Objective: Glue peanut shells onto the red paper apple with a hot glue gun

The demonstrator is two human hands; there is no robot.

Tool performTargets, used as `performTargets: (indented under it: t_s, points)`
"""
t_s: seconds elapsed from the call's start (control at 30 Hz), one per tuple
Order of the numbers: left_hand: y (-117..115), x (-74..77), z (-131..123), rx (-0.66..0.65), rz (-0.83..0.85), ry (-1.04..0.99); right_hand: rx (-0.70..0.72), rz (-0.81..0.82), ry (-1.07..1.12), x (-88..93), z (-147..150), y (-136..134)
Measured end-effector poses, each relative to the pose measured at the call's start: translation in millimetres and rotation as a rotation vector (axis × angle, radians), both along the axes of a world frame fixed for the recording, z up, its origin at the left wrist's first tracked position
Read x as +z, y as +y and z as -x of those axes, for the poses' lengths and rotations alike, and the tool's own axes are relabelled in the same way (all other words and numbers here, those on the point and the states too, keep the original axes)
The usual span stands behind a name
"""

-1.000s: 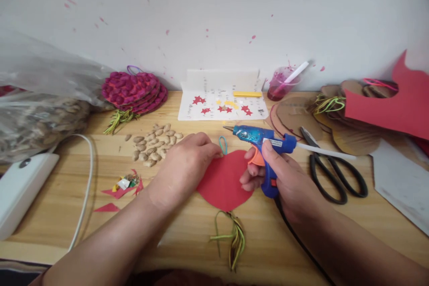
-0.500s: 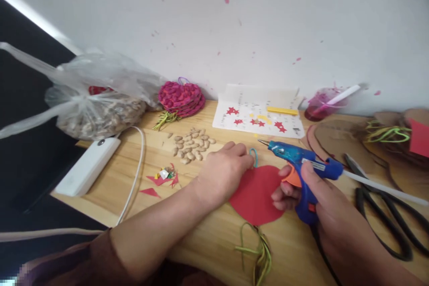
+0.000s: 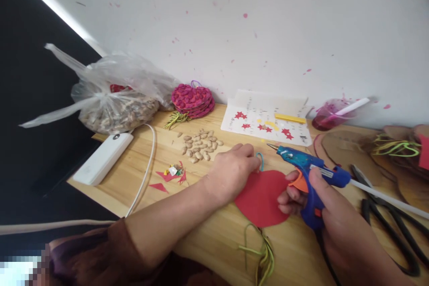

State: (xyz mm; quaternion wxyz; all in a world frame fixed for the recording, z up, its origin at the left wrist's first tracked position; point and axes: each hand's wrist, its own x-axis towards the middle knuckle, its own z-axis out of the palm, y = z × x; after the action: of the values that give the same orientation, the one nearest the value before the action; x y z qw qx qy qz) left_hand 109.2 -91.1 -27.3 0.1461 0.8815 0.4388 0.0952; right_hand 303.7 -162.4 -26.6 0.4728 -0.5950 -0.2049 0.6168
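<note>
My right hand [image 3: 320,194] is wrapped round the handle of a blue glue gun [image 3: 303,161], fingers by its orange trigger. The metal nozzle points left, and a white glue stick [image 3: 385,194] runs out of the back. My left hand [image 3: 236,167] is closed at the upper left edge of a red paper disc [image 3: 263,201] lying on the table; its fingertips are partly hidden. A teal loop [image 3: 260,161] sticks out at the disc's top beside those fingers. Green-yellow strings [image 3: 264,257] hang from the disc's lower edge.
Peanuts [image 3: 201,145] lie behind my left hand, near red scraps [image 3: 170,174]. A tied plastic bag [image 3: 117,98], white power bank [image 3: 103,158] with cable, magenta decoration [image 3: 192,98], paper with red stars [image 3: 264,116], pink cup [image 3: 330,114], and black scissors [image 3: 392,219] surround the work.
The camera view has shifted, so the whole scene sits further right and slightly lower at the back. Both hands keep much the same grip and place over the disc.
</note>
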Motion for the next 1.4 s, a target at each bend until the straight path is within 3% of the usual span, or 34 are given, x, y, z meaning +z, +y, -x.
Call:
performTargets:
  t_s: [0.3, 0.47, 0.57, 0.63, 0.7, 0.77, 1.1, 1.4]
  points:
    - [1.5, 1.7, 0.6, 0.006, 0.006, -0.030, -0.019, -0.022, 0.031, 5.0, 2.3, -0.5]
    - [6.9, 5.4, 3.0, -0.075, -0.003, -0.007, -0.009, -0.067, 0.042, 4.8, 2.1, -1.3]
    - [12.0, 7.0, 11.3, -0.122, 0.032, -0.108, -0.013, -0.080, 0.060, 5.7, 3.0, -1.2]
    - [15.7, 8.9, 18.3, -0.069, 0.052, -0.243, -0.005, -0.104, 0.078, 6.1, 3.4, -1.2]
    - [19.1, 10.8, 24.0, 0.063, -0.006, -0.330, -0.003, -0.127, 0.104, 5.3, 3.1, -1.1]
    - [20.9, 11.8, 26.4, 0.096, -0.024, -0.369, -0.002, -0.147, 0.118, 3.0, 2.0, -0.9]
    - [10.9, -1.4, 12.1, -0.047, 0.047, -0.281, 0.010, -0.175, 0.135, -5.2, -0.4, -0.6]
    - [9.5, -5.5, 6.9, -0.046, 0.042, -0.252, -0.020, -0.136, 0.121, -0.4, 1.5, 0.1]
